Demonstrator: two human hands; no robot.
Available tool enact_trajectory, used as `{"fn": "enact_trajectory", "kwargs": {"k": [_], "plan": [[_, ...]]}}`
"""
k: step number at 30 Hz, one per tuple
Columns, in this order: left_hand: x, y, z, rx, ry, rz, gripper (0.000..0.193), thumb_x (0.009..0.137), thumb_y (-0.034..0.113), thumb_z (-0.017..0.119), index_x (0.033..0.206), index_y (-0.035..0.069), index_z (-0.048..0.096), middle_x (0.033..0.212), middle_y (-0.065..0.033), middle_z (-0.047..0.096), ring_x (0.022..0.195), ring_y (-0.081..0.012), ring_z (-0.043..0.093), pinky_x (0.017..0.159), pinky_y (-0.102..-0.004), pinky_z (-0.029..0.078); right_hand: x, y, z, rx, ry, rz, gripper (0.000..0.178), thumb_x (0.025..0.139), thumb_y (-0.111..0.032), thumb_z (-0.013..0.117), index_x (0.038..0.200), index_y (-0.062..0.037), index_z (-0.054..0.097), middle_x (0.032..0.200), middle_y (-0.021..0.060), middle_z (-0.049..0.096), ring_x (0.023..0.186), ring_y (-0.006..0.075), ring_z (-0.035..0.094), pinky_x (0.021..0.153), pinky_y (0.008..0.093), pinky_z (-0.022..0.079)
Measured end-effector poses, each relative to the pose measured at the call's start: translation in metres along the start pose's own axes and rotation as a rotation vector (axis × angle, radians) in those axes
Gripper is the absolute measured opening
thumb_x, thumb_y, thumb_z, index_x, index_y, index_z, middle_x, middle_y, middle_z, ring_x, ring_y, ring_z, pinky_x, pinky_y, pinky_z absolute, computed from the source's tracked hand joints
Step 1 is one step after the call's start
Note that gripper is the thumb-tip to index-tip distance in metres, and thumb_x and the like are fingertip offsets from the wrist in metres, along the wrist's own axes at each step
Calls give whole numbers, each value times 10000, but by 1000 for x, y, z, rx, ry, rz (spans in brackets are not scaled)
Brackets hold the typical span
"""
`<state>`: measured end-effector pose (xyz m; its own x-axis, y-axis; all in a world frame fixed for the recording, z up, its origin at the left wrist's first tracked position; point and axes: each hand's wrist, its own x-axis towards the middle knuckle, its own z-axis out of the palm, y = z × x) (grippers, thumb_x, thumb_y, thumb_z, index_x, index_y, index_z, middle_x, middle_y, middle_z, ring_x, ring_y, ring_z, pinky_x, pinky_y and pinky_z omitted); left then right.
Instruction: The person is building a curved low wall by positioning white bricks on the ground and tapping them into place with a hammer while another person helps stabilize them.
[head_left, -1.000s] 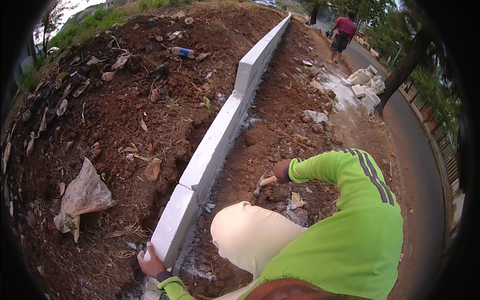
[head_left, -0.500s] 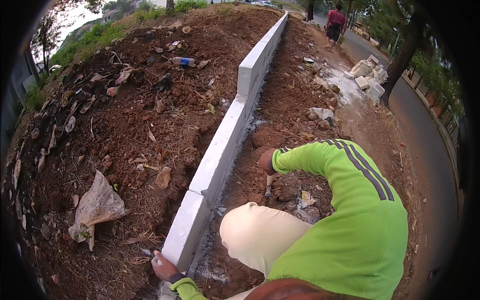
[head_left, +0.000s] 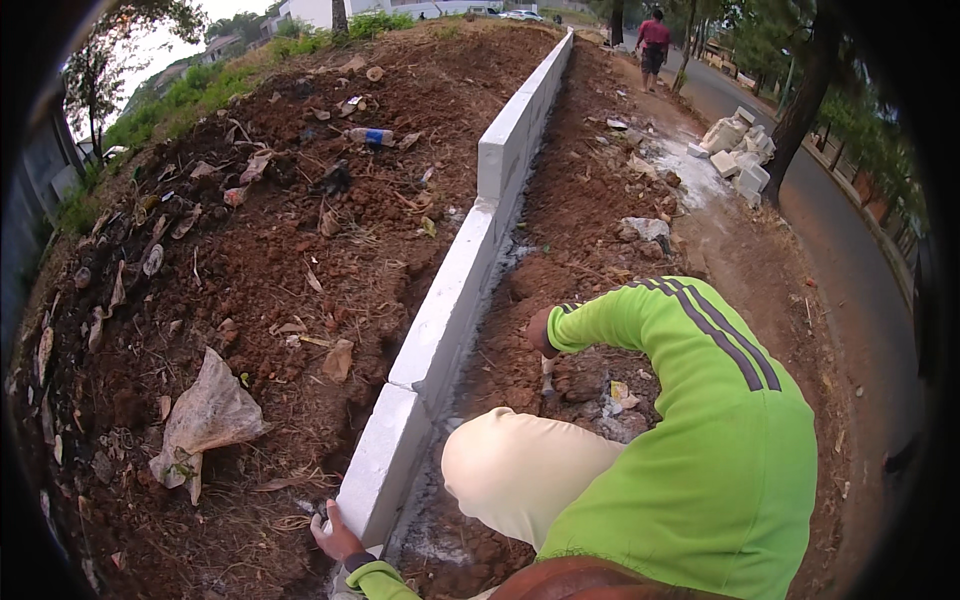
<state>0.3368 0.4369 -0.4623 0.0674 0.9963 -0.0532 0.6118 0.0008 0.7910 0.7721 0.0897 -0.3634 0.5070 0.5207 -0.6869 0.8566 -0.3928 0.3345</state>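
Note:
A white masonry block (head_left: pixel 382 455) forms the near end of a low wall. My left hand (head_left: pixel 338 537) holds its near lower end, fingers against the left corner. Farther right, above the dug soil, my right hand (head_left: pixel 541 328) is bent down in a fist, partly hidden by its dark cuff. A narrow, light-coloured shaft (head_left: pixel 547 374) sticks out below that fist; what kind of tool it is, I cannot tell. My bent knee (head_left: pixel 520 470) in pale trousers is beside the wall.
The white wall (head_left: pixel 450 285) runs away from me, stepping up farther on. A torn sack (head_left: pixel 212 415) and plastic bottle (head_left: pixel 372 136) lie left. Broken white blocks (head_left: pixel 738 150) are heaped by a tree (head_left: pixel 808 100). A person (head_left: pixel 652 48) stands along the path beside the road (head_left: pixel 860 330).
My left hand stays at the block's end, its fingers slightly shifted along the corner. The right hand has moved a little or not at all. The view has tilted slightly.

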Motion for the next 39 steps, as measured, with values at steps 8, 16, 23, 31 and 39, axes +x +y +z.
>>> {"fn": "enact_trajectory", "kwargs": {"k": [8, 16, 23, 31, 39], "plan": [[12, -5, 3, -52, -118, 6, 708, 815, 500, 773, 1198, -80, 634, 1154, -236, 664, 1006, -325, 640, 916, -417, 499, 5, 5, 9, 64, 86, 24, 299, 751, -261, 746, 985, -76, 756, 985, 157, 740, 916, 356, 719, 774, 456, 584], [2, 4, 6, -108, -19, -96, 850, 773, 473, 821, 1403, -6, 509, 1223, -234, 648, 1000, -316, 667, 892, -398, 521, -6, 11, 18, 4, 78, -28, 303, 726, -266, 770, 941, -53, 749, 943, 179, 734, 916, 366, 719, 774, 461, 588], [10, -4, 0, 67, -75, -99, 717, 892, 627, 601, 1184, -26, 656, 1202, -240, 653, 1114, -371, 606, 979, -444, 444, -17, 9, 11, 52, 58, 22, 289, 741, -257, 760, 942, -49, 753, 949, 181, 735, 917, 364, 720, 782, 460, 586], [17, -19, 10, 53, 25, -3, 535, 970, 482, 578, 1032, -38, 687, 1019, -191, 705, 968, -342, 644, 883, -427, 466, -10, 11, 10, 58, 8, 25, 297, 745, -245, 754, 975, -56, 756, 975, 189, 736, 935, 362, 723, 787, 455, 589], [14, -18, 10, -21, -17, 24, 381, 949, 366, 634, 969, -7, 707, 906, -131, 719, 837, -262, 653, 810, -390, 485, -6, 15, 20, 71, 30, 44, 287, 732, -264, 772, 925, -52, 759, 938, 179, 738, 923, 363, 722, 781, 458, 588]]}}
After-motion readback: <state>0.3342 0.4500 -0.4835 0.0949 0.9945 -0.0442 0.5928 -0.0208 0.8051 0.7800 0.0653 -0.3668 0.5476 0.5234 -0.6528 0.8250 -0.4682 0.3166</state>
